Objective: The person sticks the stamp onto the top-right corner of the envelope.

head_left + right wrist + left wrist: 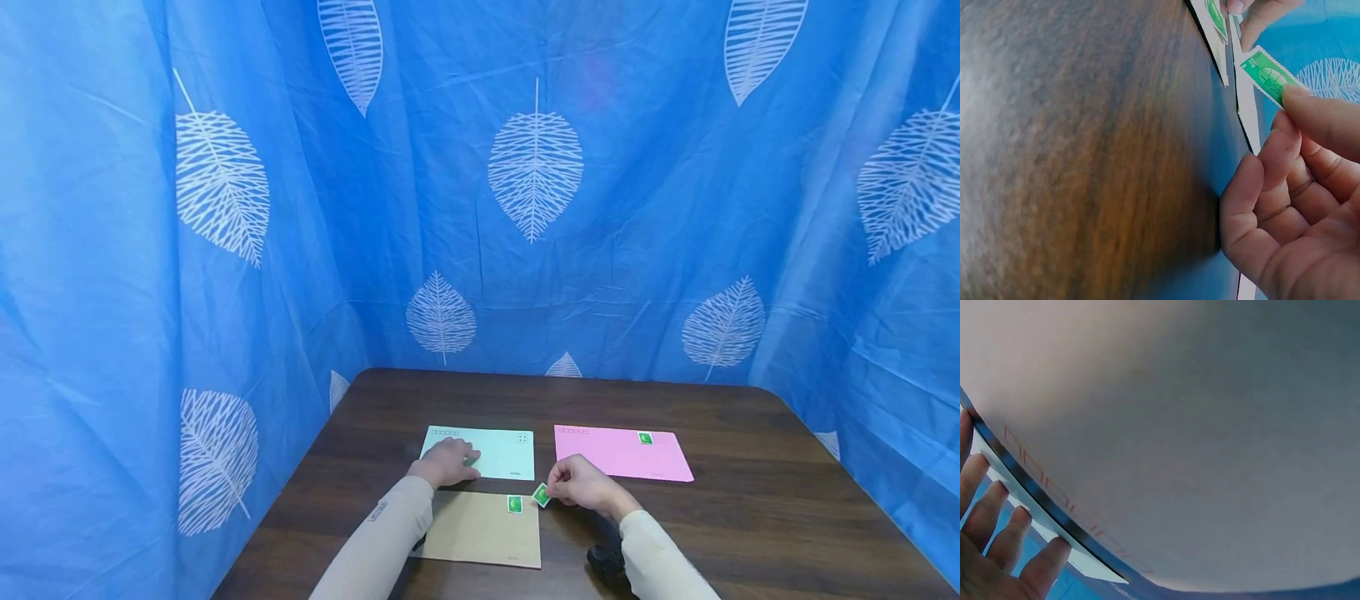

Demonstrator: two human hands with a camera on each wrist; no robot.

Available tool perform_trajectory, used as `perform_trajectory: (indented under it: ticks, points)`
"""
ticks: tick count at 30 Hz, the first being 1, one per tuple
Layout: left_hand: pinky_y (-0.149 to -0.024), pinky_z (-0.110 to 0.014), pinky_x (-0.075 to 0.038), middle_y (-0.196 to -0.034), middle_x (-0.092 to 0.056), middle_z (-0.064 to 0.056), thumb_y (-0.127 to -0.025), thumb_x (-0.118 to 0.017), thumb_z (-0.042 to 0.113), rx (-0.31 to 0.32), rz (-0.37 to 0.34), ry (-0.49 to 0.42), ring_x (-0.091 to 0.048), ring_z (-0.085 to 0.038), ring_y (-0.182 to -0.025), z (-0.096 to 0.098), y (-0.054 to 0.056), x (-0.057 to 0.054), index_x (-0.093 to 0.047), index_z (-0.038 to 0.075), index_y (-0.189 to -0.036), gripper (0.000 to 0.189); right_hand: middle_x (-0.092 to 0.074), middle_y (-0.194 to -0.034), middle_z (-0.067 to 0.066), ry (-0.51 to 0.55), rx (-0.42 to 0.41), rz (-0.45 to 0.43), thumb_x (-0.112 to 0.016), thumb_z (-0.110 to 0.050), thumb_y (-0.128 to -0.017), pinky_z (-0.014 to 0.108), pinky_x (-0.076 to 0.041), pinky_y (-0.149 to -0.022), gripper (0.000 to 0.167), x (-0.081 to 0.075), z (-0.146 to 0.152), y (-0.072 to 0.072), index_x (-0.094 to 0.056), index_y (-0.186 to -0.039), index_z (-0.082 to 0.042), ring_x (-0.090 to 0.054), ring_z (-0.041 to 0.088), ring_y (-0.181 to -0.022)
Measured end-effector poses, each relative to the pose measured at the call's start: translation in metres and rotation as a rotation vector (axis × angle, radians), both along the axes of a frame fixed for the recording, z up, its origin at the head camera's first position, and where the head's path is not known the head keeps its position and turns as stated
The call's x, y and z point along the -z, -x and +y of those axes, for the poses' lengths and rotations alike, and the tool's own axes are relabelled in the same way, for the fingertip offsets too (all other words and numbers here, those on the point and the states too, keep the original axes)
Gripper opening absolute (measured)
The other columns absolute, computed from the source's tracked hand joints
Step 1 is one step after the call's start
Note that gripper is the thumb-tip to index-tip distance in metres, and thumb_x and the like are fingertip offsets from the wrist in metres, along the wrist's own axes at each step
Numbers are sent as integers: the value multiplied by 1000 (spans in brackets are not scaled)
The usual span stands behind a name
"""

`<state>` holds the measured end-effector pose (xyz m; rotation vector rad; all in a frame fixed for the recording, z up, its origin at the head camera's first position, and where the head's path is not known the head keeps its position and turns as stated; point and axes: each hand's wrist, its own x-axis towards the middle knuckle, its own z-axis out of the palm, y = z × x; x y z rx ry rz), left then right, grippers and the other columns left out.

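Between the thumb and index finger of my right hand [583,485] is a green stamp [1270,76] with a white perforated edge. In the head view that hand is just above the table, right of the tan envelope and below the mint-green envelope's right corner. My left hand [450,461] rests on the left part of the mint-green envelope [506,454], its fingers spread and fairly straight in the left wrist view. Nearer to me lies the tan envelope [480,533], which bears a green stamp [514,504] at its upper right corner.
A pink envelope [622,458] with a green stamp [646,437] lies at the right. All the envelopes lie flat on a dark wooden table [750,517]. Behind it hangs a blue curtain [637,208] with white leaf prints. A black object [603,560] sits by the right wrist.
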<state>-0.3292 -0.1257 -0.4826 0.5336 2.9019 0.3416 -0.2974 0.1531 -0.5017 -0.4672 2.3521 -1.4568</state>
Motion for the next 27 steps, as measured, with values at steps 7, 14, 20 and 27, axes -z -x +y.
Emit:
perform_trajectory:
  ticks: [7,14,20,27]
  points:
    - [-113,-45,-44,-139,-63,-9,-92,-71,35,-7,0,-5,-53,-31,-135,0,0,3,-67,14,-132,45,-64,-78,9,-25,16,-2,-66,-4,-93,28,-49,-62,8,-1,-2,0,-69,-90,3,-54,18,-66]
    - [-112,-44,-44,-137,-64,-9,-91,-72,35,-14,2,-6,-54,-31,-133,0,1,3,-68,14,-131,45,-64,-78,8,-33,23,11,-67,-3,-92,28,-49,-62,7,-5,-5,0,-69,-88,2,-54,18,-66]
    - [-111,-44,-45,-137,-64,-9,-91,-72,34,-10,-2,-1,-54,-31,-133,0,-2,0,-68,13,-131,45,-63,-76,6,-39,29,28,-67,-3,-92,26,-48,-60,7,-2,-8,3,-69,-87,2,-53,17,-65]
    - [-110,-43,-47,-135,-65,-8,-91,-73,34,-12,6,-1,-56,-30,-131,0,0,0,-68,13,-130,45,-67,-82,6,-49,48,18,-69,-3,-92,32,-58,-69,6,-4,-11,5,-68,-88,2,-60,19,-73]
